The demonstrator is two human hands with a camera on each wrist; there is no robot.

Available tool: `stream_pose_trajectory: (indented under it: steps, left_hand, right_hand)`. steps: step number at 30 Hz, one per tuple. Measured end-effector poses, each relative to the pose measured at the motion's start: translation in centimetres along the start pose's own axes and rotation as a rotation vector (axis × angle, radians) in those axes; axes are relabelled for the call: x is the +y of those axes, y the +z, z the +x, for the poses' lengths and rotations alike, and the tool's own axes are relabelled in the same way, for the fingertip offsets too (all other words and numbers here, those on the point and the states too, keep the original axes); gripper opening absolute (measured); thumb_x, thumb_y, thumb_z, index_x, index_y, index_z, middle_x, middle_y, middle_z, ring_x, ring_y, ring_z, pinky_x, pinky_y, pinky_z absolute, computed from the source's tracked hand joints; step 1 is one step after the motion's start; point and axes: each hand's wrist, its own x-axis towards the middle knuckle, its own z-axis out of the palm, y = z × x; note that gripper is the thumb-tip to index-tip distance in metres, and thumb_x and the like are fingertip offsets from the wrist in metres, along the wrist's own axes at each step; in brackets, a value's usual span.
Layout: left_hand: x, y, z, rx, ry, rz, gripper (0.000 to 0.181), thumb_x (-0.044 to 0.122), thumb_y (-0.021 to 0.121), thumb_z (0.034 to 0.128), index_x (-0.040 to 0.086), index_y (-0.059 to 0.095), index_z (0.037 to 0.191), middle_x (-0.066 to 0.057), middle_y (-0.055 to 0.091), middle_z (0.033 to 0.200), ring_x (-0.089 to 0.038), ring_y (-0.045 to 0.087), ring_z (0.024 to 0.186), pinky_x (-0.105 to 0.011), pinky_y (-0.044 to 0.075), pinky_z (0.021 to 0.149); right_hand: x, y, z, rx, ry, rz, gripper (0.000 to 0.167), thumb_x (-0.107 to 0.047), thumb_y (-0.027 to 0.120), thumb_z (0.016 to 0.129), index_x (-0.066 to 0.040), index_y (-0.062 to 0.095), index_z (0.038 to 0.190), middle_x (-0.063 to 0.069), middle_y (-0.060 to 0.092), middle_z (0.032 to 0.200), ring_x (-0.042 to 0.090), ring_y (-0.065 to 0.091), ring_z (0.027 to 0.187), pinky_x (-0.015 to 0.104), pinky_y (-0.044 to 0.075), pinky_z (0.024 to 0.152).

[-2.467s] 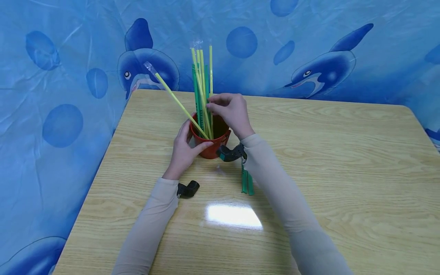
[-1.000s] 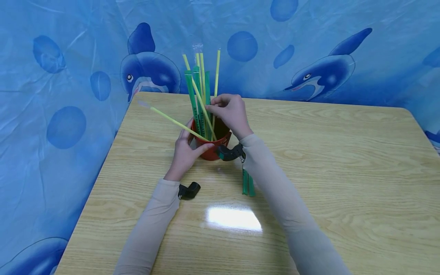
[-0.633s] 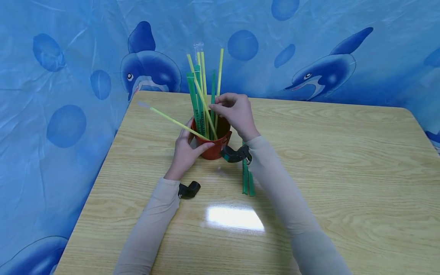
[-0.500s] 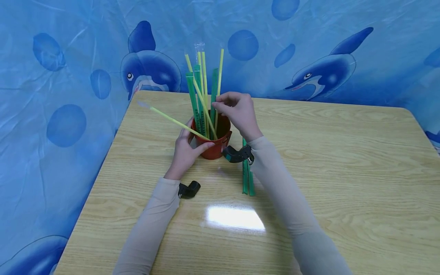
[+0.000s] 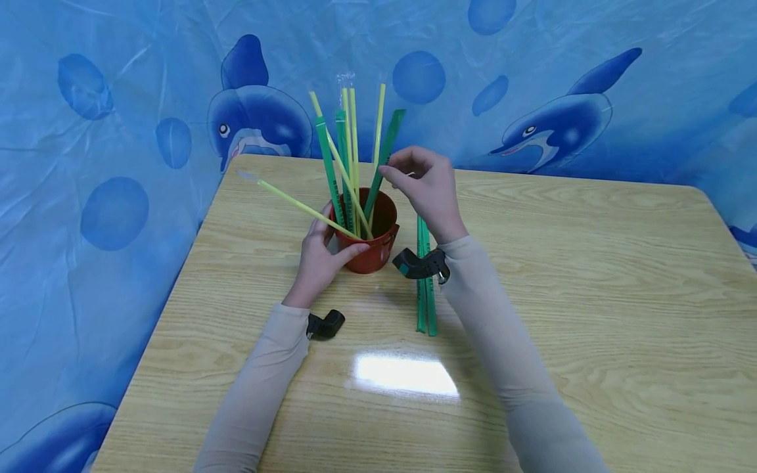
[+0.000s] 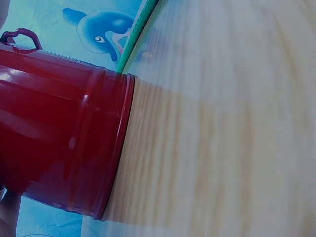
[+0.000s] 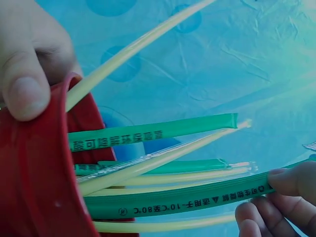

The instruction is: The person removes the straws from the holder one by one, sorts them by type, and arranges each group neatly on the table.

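Note:
My left hand (image 5: 316, 266) grips a small red bucket (image 5: 368, 260), its thumb over the near side of the rim. Several straws stand in the bucket, some yellow in clear wrappers and some in green paper wrappers. One yellow straw (image 5: 296, 203) leans far out over the left rim. My right hand (image 5: 430, 187) pinches a green-wrapped straw (image 7: 177, 203) between thumb and fingers near its upper part. That straw tilts right, and its lower end is still inside the bucket. In the left wrist view the bucket wall (image 6: 54, 123) fills the left side.
Two green-wrapped straws (image 5: 422, 309) lie side by side on the wooden table (image 5: 591, 295), partly beneath my right wrist. A blue sheet with dolphins (image 5: 550, 118) hangs behind the table. Each wrist carries a black camera (image 5: 325, 325).
My right hand has moved right and slightly up, tilting the pinched green straw away from the others. Earlier, the leaning yellow straw sank lower to the left. My left hand stays on the bucket.

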Motion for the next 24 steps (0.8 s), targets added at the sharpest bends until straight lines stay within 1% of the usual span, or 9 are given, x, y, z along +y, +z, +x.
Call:
stream_pose_trajectory:
  steps: [6,12,16,18,21,24]
  left_hand:
    - [-0.1,0.1,0.0,0.003,0.000,-0.015,0.081,0.015,0.075,0.0814,0.013,0.029,0.148,-0.008,0.033,0.147,-0.018,0.033,0.134,-0.034,0.031,0.109]
    - [0.0,0.2,0.0,0.009,-0.006,-0.012,0.080,0.014,0.075,0.0818,0.012,0.030,0.148,-0.008,0.034,0.147,-0.018,0.033,0.134,-0.035,0.033,0.108]
    - [0.0,0.2,0.0,0.012,-0.005,-0.014,0.080,0.014,0.075,0.0814,0.012,0.030,0.148,-0.008,0.034,0.146,-0.018,0.034,0.134,-0.036,0.034,0.107]
    - [0.0,0.2,0.0,0.012,-0.006,-0.013,0.080,0.014,0.075,0.0814,0.012,0.030,0.148,-0.008,0.035,0.146,-0.018,0.034,0.134,-0.036,0.033,0.108]
    - [0.1,0.2,-0.1,0.010,-0.010,-0.010,0.082,0.013,0.076,0.0805,0.011,0.030,0.148,-0.009,0.035,0.145,-0.018,0.034,0.134,-0.034,0.033,0.108]
    - [0.2,0.2,-0.1,0.006,-0.031,0.009,0.083,0.012,0.076,0.0802,0.010,0.028,0.148,-0.009,0.035,0.144,-0.017,0.032,0.134,-0.031,0.032,0.108]
  right_hand:
    - [-0.8,-0.5,-0.3,0.019,-0.050,0.070,0.014,-0.009,0.069,0.085,0.004,0.067,0.091,0.004,0.067,0.081,0.019,0.062,0.076,0.032,0.051,0.074]
    - [-1.5,-1.2,-0.6,0.060,-0.109,0.097,0.007,-0.006,0.069,0.085,0.000,0.068,0.087,0.003,0.067,0.080,0.022,0.062,0.076,0.032,0.051,0.073]
    - [-2.0,-1.8,-0.8,0.084,-0.134,0.098,0.008,-0.005,0.068,0.085,0.002,0.068,0.088,0.002,0.067,0.079,0.020,0.062,0.075,0.031,0.050,0.072]
    - [-2.1,-2.0,-1.0,0.098,-0.175,0.091,0.009,-0.004,0.067,0.085,0.005,0.067,0.087,0.003,0.067,0.078,0.020,0.062,0.073,0.031,0.050,0.071]
    - [-2.3,-2.4,-1.1,0.133,-0.253,0.072,0.006,-0.003,0.066,0.085,0.004,0.067,0.085,0.005,0.067,0.078,0.019,0.062,0.070,0.030,0.050,0.068]
    - [-2.5,-2.8,-1.3,0.168,-0.317,0.060,0.006,-0.002,0.066,0.085,0.004,0.067,0.084,0.007,0.067,0.079,0.019,0.061,0.068,0.030,0.050,0.067]
